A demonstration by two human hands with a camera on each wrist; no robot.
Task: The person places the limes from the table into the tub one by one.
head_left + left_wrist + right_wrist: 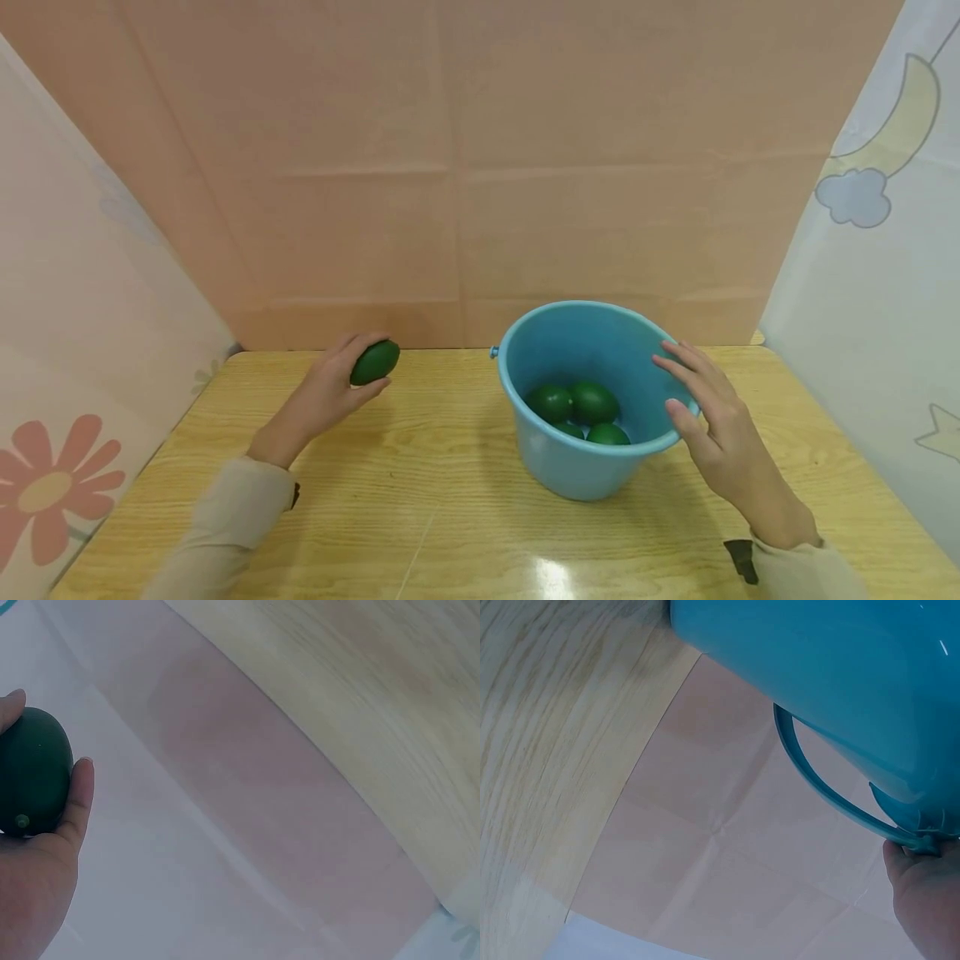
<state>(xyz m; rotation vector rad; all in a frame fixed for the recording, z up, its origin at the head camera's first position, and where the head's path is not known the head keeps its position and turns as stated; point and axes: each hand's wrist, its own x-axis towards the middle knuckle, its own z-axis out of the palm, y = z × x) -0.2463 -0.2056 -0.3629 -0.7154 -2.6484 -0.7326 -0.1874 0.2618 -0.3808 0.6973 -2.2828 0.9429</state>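
Observation:
My left hand [330,387] holds a dark green avocado [375,362] above the left part of the table, thumb on one side and fingers on the other. In the left wrist view a small stem nub shows on that avocado [34,776]. To the right stands a light blue bucket [577,467] with several more avocados [594,403] at its bottom. The right hand [723,425] rests on the bucket's right rim, its fingers spread and fairly straight over the edge. In the right wrist view, that hand [930,900] touches the rim beside the handle joint.
The bucket's blue handle [817,784] hangs down along its outside. The light wood table [420,517] ends at an orange-pink backdrop [450,208]. Pale printed panels stand at left [90,250] and right [885,317].

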